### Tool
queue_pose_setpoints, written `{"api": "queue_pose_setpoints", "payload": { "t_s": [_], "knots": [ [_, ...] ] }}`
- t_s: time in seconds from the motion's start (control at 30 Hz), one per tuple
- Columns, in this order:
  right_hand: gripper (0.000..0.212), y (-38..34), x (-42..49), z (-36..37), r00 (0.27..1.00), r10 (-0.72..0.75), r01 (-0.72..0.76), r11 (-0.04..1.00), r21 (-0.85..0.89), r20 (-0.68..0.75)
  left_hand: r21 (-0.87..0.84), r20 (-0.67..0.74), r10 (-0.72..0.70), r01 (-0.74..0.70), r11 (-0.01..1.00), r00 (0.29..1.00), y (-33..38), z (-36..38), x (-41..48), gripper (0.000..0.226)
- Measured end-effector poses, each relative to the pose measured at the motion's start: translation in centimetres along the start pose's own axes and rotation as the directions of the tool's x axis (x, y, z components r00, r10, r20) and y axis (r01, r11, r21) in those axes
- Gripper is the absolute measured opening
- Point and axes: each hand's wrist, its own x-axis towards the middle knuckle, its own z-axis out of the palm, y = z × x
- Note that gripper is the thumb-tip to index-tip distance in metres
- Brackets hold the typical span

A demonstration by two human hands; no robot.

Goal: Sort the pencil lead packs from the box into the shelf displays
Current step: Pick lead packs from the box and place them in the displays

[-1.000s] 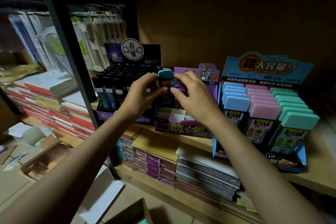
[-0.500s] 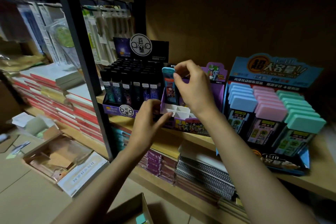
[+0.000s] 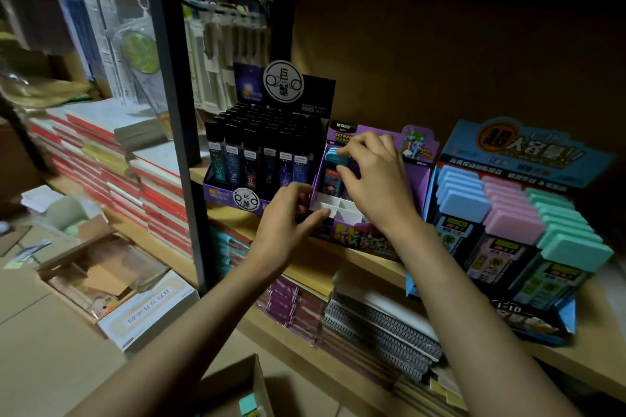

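My right hand point(image 3: 376, 186) pinches a blue-capped lead pack point(image 3: 333, 162) between thumb and curled fingers. The pack stands upright in a rear-left slot of the purple display box point(image 3: 416, 186), and my fingers cover most of its cap. My left hand point(image 3: 288, 217) grips the front-left corner of that box, with the thumb laid over the front lip and the fingers curled against the left wall. The white dividers point(image 3: 333, 206) between the hands show bare front slots; my right wrist hides the slots further right, so I cannot tell what they hold. The purple box sits near the front edge of the wooden shelf point(image 3: 606, 325). Touching its left side is a black display point(image 3: 264, 152) packed with dark upright lead tubes. Just beside its right is a blue display point(image 3: 508, 159) with rows of blue, pink and teal caps. A black upright post point(image 3: 176, 145) stands at the shelf's left end, with red-edged book stacks point(image 3: 135, 179) beyond it. On the lower shelf, under my forearms, lie spiral notebooks point(image 3: 379, 325). At the bottom edge an open cardboard box point(image 3: 261, 379) holds a teal-capped pack point(image 3: 249, 404).
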Motion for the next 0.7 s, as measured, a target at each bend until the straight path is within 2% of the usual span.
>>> {"api": "queue_pose_setpoints", "payload": {
  "t_s": [0.1, 0.2, 0.27, 0.33, 0.4, 0.5, 0.7],
  "knots": [
    [0.03, -0.6, -0.1, -1.1, 0.999, -0.016, 0.015, 0.999, 0.044, 0.036, 0.005, 0.091, -0.026, 0.026, 1.0, 0.996, 0.5, -2.4, -1.4, 0.042],
    [0.027, -2.1, -0.8, -2.4, 0.994, -0.086, 0.079, 0.992, 0.098, 0.07, 0.079, 0.266, -0.031, 0.01, 0.997, 0.963, -0.4, -6.3, -4.2, 0.032],
    [0.023, -3.5, -2.2, -3.1, 0.979, -0.143, 0.122, 0.982, 0.147, 0.147, 0.126, 0.354, -0.077, 0.034, 0.991, 0.932, -2.0, -8.8, -6.9, 0.024],
    [0.02, -4.8, -4.4, -3.1, 0.946, -0.21, 0.157, 0.964, 0.216, 0.248, 0.187, 0.355, -0.168, 0.105, 0.977, 0.92, -4.4, -10.4, -10.4, 0.017],
    [0.02, -5.9, -7.2, -2.3, 0.872, -0.263, 0.172, 0.954, 0.247, 0.412, 0.24, 0.339, -0.29, 0.216, 0.946, 0.895, -7.4, -10.9, -14.2, 0.017],
    [0.022, -7.4, -11.6, 0.7, 0.681, -0.283, 0.181, 0.959, 0.22, 0.675, 0.312, 0.357, -0.479, 0.381, 0.871, 0.802, -12.6, -10.8, -20.0, 0.022],
    [0.02, -9.1, -22.5, 9.3, 0.427, -0.191, 0.025, 0.98, 0.2, 0.884, 0.314, 0.299, -0.695, 0.62, 0.719, 0.654, -20.3, -8.3, -31.1, 0.027]
  ]
}}
